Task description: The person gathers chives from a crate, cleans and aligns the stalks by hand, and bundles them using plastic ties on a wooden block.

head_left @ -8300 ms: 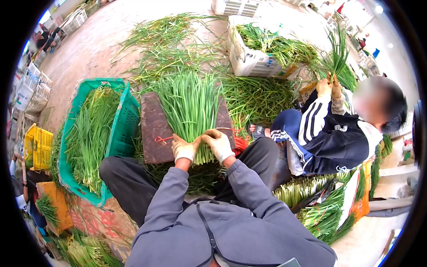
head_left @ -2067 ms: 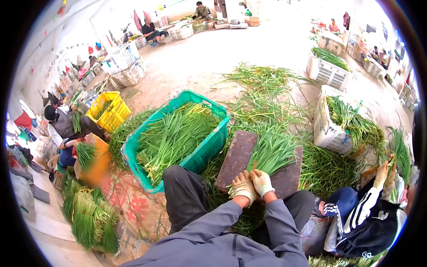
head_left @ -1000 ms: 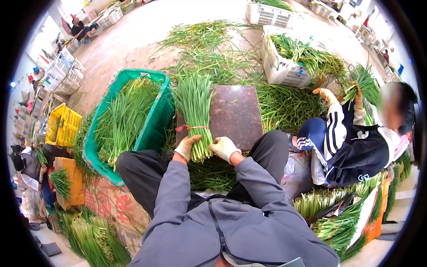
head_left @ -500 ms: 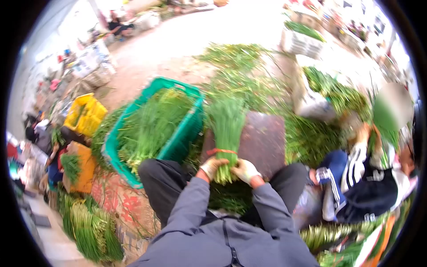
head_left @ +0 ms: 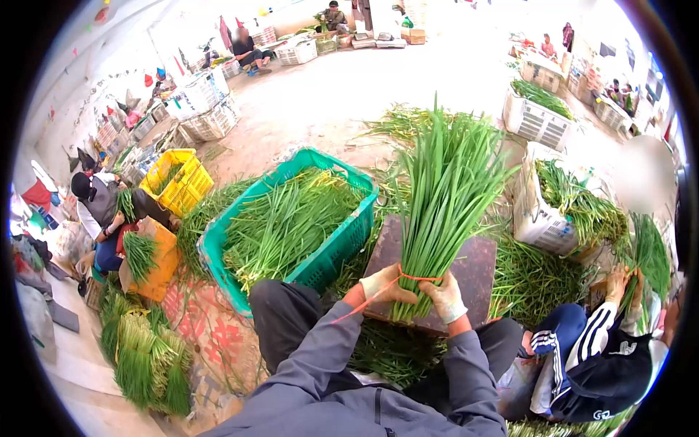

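A thick bunch of green chives (head_left: 448,182) stands leaf tips away from me over a dark brown board (head_left: 477,273). Around its lower part runs an orange-red tie (head_left: 421,277), with a loose end trailing down by my left wrist. My left hand (head_left: 389,285), in a pale glove, is closed on the left side of the bunch at the tie. On the opposite side my right hand (head_left: 444,297), gloved too, grips the stalks just below the tie. The cut stalk ends show between both hands.
Left of the board is a green crate (head_left: 309,262) of loose chives. A co-worker (head_left: 611,357) sits close on my right, handling chives near a white crate (head_left: 535,211). Further left are a yellow crate (head_left: 186,186), another person (head_left: 102,204) and stacked bunches (head_left: 149,357).
My view has shifted, so the surroundings appear lower and further right. Both hands stay on the bunch, which now looks larger and leans right. A loose end of the tie now shows beside my left wrist.
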A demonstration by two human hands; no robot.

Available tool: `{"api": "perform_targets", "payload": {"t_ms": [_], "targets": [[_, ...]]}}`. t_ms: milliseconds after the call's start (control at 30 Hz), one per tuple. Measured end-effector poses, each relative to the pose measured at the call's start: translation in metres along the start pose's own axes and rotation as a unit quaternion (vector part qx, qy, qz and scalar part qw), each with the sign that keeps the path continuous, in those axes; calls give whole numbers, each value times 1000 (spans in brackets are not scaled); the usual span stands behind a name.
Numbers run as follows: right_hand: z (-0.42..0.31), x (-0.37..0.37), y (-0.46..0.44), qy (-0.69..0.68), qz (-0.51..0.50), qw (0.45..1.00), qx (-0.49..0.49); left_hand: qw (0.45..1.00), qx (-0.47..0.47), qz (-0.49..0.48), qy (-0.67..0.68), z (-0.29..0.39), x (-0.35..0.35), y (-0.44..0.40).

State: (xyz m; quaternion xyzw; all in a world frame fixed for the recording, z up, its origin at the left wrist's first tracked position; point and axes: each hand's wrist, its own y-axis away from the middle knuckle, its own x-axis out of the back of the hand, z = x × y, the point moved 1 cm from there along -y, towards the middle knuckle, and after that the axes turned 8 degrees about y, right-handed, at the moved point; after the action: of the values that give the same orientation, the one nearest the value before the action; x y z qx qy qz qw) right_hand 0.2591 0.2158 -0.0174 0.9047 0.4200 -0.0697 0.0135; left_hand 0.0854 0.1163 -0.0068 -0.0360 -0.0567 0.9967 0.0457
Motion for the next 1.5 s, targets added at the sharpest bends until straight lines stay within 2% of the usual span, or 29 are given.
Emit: {"api": "perform_targets", "payload": {"t_ms": [133,167,200,233,267,300,333,367,400,467,500,633,733,767,800,833,867,900,933,1000,1100,1133,1200,1233,1267,1300,1333,1433,1500], "targets": [[-17,9,-14,26,3,998,54,998,-36,43,18,-13,2,-27],[11,13,-20,63,18,995,69,955,71,55,284,-23,-1,-29],[34,19,-18,158,14,984,85,955,72,52,284,-55,3,-30],[83,31,-18,129,-20,989,70,994,69,40,73,-102,13,-29],[117,43,-16,226,-49,970,75,992,104,55,42,-109,12,-21],[150,54,-13,320,-78,940,86,980,131,93,120,-114,7,-16],[161,59,-15,523,-90,839,119,947,132,134,262,-117,2,-16],[163,65,-7,548,-98,822,118,884,128,168,418,-115,-4,-19],[162,67,-2,525,-108,838,102,767,176,175,591,-116,-9,-15],[158,66,4,481,-129,865,60,958,201,108,176,-97,-14,-3],[157,65,3,468,-137,872,52,975,204,83,-28,-90,-16,4],[128,49,-1,342,-114,932,19,968,202,134,-62,-141,4,-10],[83,18,-4,160,-61,985,-13,968,52,82,-231,-146,11,-16],[69,10,-5,130,-45,990,-18,942,181,28,-279,-91,14,-20],[60,4,-3,114,-26,993,-30,952,178,42,-244,-85,23,-20],[77,9,-4,192,-52,980,-1,971,181,26,-151,-58,19,-17],[72,2,5,154,-25,980,-122,972,233,10,17,-56,21,-12],[101,-2,12,157,4,979,-129,947,261,-73,-174,-49,29,-19],[104,-4,16,156,7,969,-190,941,280,-10,-192,-14,12,-18],[86,-10,29,142,-14,919,-367,875,391,34,-282,-64,22,-8],[106,-4,29,94,22,927,-361,905,340,58,-247,-90,31,3],[106,-6,35,76,21,929,-360,918,367,34,-145,-88,28,3],[106,1,32,155,38,924,-347,892,410,119,-147,-59,13,6],[111,8,29,222,71,931,-281,893,408,118,-148,-62,16,6],[118,13,26,287,103,929,-212,890,379,126,-219,-64,21,9],[102,13,26,256,132,930,-228,882,349,134,-287,-59,21,9],[107,15,22,290,170,931,-142,882,348,135,-288,-55,20,8],[83,17,7,247,163,940,-168,851,358,104,-371,-39,16,-3],[73,16,-5,335,188,922,-42,831,376,102,-396,-38,4,-14]]}}
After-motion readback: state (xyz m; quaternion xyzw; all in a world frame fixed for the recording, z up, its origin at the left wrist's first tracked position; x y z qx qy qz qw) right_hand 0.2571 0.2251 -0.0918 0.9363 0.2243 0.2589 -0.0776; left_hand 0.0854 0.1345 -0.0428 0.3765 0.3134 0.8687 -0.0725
